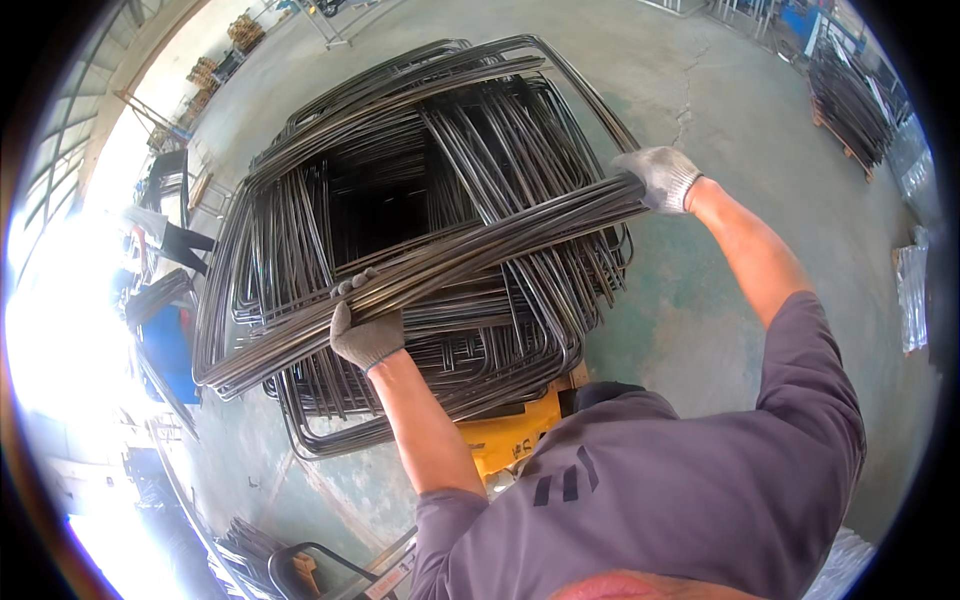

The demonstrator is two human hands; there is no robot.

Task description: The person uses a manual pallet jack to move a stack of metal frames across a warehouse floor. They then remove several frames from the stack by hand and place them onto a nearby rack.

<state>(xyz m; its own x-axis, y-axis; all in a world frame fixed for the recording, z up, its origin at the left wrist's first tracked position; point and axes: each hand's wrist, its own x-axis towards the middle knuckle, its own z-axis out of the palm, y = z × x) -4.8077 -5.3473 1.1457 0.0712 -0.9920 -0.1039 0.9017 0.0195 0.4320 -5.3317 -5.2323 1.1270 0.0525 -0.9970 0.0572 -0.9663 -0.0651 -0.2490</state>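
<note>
A bundle of dark bent metal rod frames [480, 245] lies slantwise across the top of a large stack of similar frames [290, 225]. My left hand [368, 332], in a grey knit glove, holds the bundle from below along its near side, with fingertips showing past the rods. Higher up on the right, my gloved right hand [662, 178] is closed round the bundle's right end. Rounded corners of the frames stick out at the left. Layers in the stack cross one another around a dark hollow middle.
A yellow pallet jack [512, 438] stands between the stack and me. Dark metal parts lie on a pallet [850, 110] at the far right. A blue bin [168, 350] is on the left, and another person [175, 240] stands beyond it near the bright opening.
</note>
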